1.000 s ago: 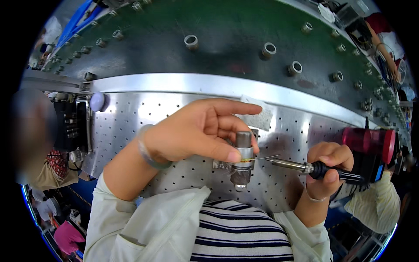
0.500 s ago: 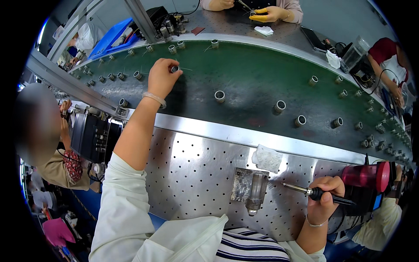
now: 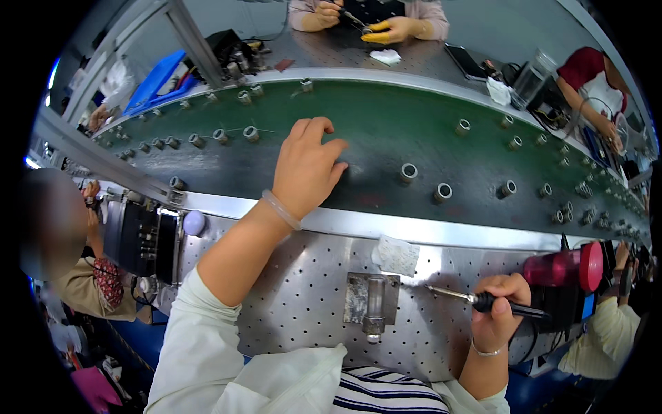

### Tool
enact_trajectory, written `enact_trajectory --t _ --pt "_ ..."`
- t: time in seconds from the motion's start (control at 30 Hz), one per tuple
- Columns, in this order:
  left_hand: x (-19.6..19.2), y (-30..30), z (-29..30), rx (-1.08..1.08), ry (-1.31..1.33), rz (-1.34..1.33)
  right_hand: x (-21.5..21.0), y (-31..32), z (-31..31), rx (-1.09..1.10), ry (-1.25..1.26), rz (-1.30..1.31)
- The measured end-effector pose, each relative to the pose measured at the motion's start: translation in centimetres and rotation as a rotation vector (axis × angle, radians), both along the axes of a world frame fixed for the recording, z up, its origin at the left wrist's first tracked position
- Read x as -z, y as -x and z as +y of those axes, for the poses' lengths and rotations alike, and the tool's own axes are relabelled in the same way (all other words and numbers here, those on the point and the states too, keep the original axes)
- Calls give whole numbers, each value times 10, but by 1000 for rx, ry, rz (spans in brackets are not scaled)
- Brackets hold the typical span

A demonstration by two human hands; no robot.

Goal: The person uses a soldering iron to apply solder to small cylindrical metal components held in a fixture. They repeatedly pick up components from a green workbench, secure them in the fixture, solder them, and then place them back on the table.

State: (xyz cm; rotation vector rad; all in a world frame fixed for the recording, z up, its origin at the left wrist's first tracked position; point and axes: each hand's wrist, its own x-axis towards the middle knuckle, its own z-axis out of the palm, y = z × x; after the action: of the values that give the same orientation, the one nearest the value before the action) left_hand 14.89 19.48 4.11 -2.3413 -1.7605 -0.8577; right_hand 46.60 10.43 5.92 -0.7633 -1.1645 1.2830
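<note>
My left hand (image 3: 308, 165) reaches over the dark green belt, palm down, fingers apart, with nothing visible in them; the belt right beneath it is hidden. A small metal cylinder (image 3: 251, 134) with a thin wire stands on the belt left of it. To the right stands another metal cylinder (image 3: 408, 172). My right hand (image 3: 498, 310) is closed around a black-handled soldering iron (image 3: 485, 301), its tip pointing left above the perforated metal table (image 3: 289, 290). Near the tip lies a metal plate fixture (image 3: 356, 297) with a shiny round bar (image 3: 374, 307) on it.
A white wipe (image 3: 396, 257) lies behind the fixture. At the right are a pink jar (image 3: 562, 268) and a black unit (image 3: 555, 303). More cylinders line the belt on both sides. Across it, a co-worker's yellow-covered fingers (image 3: 378, 31) hold a part.
My left hand has let go of a cylinder, which now stands on the belt, and has moved right with its fingers spread. The view has shifted slightly; my right hand still holds the soldering iron.
</note>
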Motion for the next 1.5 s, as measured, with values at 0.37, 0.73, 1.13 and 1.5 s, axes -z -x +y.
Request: enact_trajectory --t 0.37,0.73,1.13,1.5 --pt "22 90 -66 -289 163 -40 -3 5 -10 -47 65 68" --pt "16 -57 8 134 238 -395 11 -9 0 -5 80 90" --pt "24 -25 -23 80 316 -397 6 -4 -7 -66 89 94" --pt "25 -12 -34 52 161 -350 10 -1 -1 -72 67 122"
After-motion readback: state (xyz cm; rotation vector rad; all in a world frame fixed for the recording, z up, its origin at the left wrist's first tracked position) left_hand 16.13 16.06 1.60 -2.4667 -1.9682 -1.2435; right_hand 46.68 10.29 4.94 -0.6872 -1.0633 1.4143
